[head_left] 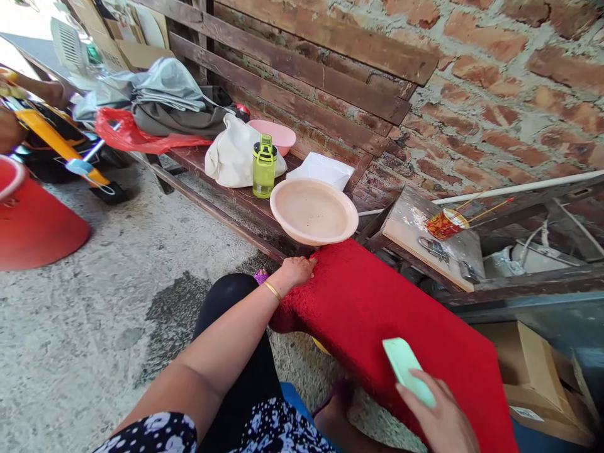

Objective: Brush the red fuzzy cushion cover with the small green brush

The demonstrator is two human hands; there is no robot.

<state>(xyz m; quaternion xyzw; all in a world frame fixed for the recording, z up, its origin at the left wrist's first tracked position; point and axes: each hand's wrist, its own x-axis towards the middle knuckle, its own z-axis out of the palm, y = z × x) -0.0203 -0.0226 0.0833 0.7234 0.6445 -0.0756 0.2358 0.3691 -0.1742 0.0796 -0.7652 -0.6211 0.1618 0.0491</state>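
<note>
A long red velvety cloth [391, 314] lies stretched over a raised surface before me. At its far left corner, beside the basin, my left hand [298, 270] is closed on the edge of the red cloth, fingertips partly out of sight. Over the cloth's near part, my right hand [441, 409] grips a mint-green oblong piece [408, 368], thumb on one side and fingers on the other. Its underside does not show, so its kind stays unclear. A pale pink basin [352, 217] with cloudy liquid stands at the cloth's far end.
The wooden bench [189, 162] bears a green bottle [264, 170], a white bag [229, 154] and a pink bowl [283, 133]. At right, a small board [401, 217] holds a red-gold cup [441, 225]. A cardboard box [533, 371] sits lower right; a red bucket [42, 220] is at left.
</note>
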